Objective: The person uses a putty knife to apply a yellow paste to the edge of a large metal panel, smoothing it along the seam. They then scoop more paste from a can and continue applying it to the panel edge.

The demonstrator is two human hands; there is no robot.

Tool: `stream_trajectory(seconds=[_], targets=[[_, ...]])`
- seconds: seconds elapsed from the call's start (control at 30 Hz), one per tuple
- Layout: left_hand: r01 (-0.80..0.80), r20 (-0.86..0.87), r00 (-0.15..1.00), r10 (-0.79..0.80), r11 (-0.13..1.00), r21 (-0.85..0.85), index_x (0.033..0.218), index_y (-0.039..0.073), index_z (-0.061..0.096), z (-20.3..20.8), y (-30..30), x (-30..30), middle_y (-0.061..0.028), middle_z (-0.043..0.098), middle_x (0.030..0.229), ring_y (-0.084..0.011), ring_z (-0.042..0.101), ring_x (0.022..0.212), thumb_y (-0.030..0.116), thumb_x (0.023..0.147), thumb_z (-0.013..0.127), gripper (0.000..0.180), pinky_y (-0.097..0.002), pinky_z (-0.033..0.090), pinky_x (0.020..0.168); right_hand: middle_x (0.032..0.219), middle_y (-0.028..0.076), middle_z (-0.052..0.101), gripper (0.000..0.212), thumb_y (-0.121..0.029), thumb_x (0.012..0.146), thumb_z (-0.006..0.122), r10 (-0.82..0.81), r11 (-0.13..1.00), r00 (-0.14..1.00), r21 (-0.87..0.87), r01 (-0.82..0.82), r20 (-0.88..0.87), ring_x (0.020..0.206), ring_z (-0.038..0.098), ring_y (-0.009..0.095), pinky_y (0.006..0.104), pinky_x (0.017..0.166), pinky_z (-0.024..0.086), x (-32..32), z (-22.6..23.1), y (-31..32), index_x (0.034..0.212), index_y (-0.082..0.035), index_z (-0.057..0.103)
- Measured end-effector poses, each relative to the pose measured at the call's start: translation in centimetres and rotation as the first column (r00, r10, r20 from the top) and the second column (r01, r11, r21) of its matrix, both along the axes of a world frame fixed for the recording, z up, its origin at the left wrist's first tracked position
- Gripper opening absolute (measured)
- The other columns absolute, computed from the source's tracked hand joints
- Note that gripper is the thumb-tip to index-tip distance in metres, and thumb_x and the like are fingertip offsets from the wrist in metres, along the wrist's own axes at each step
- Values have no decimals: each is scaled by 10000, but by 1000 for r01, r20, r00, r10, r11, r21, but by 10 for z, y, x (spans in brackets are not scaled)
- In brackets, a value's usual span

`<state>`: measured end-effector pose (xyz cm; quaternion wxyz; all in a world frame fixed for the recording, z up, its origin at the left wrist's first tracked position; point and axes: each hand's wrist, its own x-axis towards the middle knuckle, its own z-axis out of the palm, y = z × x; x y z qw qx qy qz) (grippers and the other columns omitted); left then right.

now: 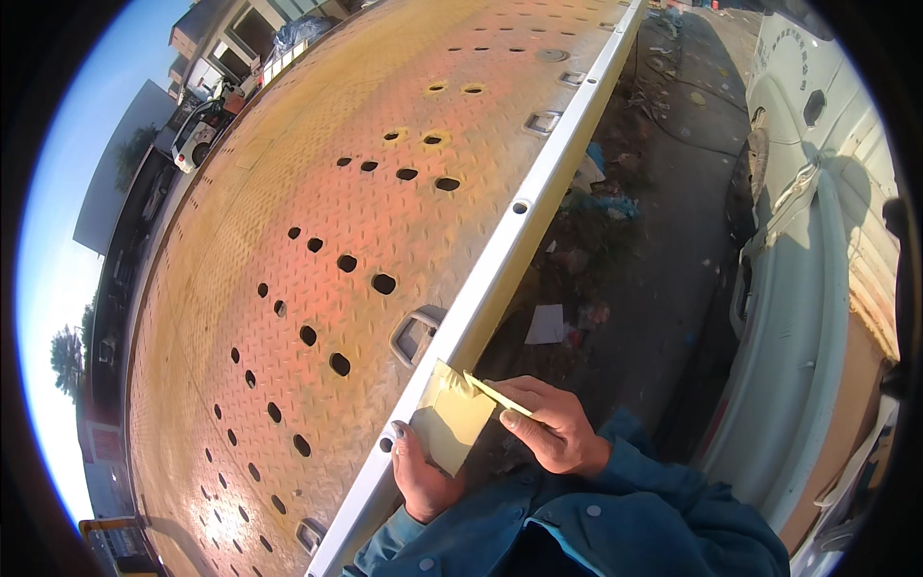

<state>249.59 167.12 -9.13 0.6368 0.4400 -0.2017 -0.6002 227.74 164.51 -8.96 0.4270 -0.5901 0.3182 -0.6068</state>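
My left hand grips a pale yellow flat plate by its lower left edge, thumb on top. A dab of yellowish putty sits along the plate's upper end. My right hand is closed round a thin yellow putty scraper, seen nearly edge-on. The scraper's far end meets the putty at the plate's upper right corner. Both hands are beside the white side rail of a metal truck bed, and the plate overlaps the rail's edge.
The rusty, reddish-yellow tread-plate deck has rows of oval holes and metal tie-down rings. Litter and a white sheet lie on the ground below the rail. At right stands a pale vehicle body. A white car is parked far left.
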Motion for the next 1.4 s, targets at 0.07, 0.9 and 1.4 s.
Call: stream_trajectory(seconds=[0.07,0.9,1.4], targets=[[-98,59,993,99,995,-16,1343,4,639,0,-5,0,-141,746,1243,-306,742,1116,516,1209,464,557,-454,615,942,1325,178,770,321,-51,1133,661,146,988,966,-19,-154,-215,1200,769,339,389,995,626,-20,-25,-19,1438,-15,754],[-318,458,835,305,947,-52,1405,-52,563,-28,86,83,-196,705,1164,-288,715,1002,381,1166,640,500,-404,594,879,1453,164,656,407,-47,1148,636,-581,812,802,-35,582,-140,1320,670,321,405,1132,560,46,-108,-103,1551,-18,677],[-200,500,843,201,978,-55,1418,-91,599,-31,135,143,-202,732,1136,-379,716,974,327,1068,718,558,-488,587,820,1323,163,756,314,-30,1141,607,-210,953,978,224,204,4,1184,732,253,335,1044,577,127,-61,77,1424,55,714]])
